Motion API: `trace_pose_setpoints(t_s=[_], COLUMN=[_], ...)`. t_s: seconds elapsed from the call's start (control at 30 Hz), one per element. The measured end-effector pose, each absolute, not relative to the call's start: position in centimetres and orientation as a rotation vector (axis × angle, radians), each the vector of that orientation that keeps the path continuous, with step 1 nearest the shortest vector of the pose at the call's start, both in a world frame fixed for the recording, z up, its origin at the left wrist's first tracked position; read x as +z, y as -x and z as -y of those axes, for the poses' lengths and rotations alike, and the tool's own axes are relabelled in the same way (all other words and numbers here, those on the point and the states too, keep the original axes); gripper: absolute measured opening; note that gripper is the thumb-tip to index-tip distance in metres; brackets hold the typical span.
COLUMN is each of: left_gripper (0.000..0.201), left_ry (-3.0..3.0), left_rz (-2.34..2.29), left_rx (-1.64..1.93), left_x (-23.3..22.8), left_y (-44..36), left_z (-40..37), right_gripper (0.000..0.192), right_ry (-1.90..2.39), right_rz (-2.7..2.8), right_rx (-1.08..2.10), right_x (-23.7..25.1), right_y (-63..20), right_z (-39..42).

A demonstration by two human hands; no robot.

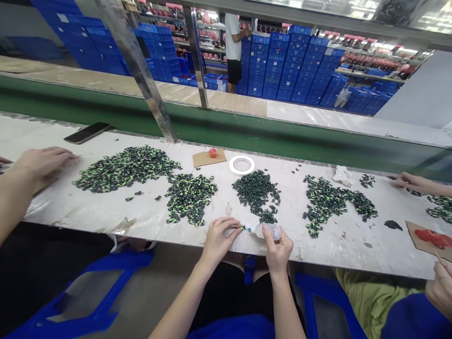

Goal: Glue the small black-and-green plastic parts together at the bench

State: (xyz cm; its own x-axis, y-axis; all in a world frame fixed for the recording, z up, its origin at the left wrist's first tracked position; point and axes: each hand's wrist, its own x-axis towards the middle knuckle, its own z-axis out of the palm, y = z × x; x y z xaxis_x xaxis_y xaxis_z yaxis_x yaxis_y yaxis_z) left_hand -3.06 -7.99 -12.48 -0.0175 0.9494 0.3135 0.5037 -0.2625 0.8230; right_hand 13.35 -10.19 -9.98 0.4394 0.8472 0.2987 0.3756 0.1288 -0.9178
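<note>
Left hand (219, 238): my fingers pinch one small green-and-black plastic piece (243, 228).
Right hand (278, 248): closed around small clear plastic squeeze bottle (268, 231); contents unclear.

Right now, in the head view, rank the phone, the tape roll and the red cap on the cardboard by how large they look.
1. phone, the largest, though it lies farther back than the others.
2. tape roll, clearly smaller in outline.
3. red cap, by far the smallest, sitting on the cardboard.

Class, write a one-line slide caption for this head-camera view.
Left hand pinches a small green-black part against the nozzle of a squeeze bottle in the right hand, beside piles of parts.
</note>
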Motion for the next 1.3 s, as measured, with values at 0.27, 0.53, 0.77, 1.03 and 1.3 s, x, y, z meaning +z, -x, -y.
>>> trace_pose_setpoints(t_s=[0.27,0.53,0.77,1.03,1.3], left_gripper=[0.007,0.013,0.009,0.005,0.007], left_ry=[-1.775,-1.842,-1.892,-1.817,-1.572], left_rz=[-1.506,-1.520,-1.612,-1.588,-1.555], left_rx=[1.198,1.183,1.128,1.108,1.235], left_x=[-12.5,-12.4,-12.8,-12.9,-12.7], left_y=[3.7,5.5,4.7,4.7,4.8], left_z=[8.4,9.0,9.1,8.9,8.8], right_gripper=[0.031,0.046,0.036,0.020,0.033], right_ry=[1.349,1.306,1.304,1.495,1.526], right_rz=[0.992,1.300,1.538,1.686,1.732], right_rx=[0.573,0.750,0.651,0.134,0.045], right_x=[-10.0,-10.6,-11.5,-10.1,-11.8], right_y=[-13.6,-10.2,-10.5,-13.9,-12.5], right_z=[9.9,7.5,7.6,6.7,3.5])
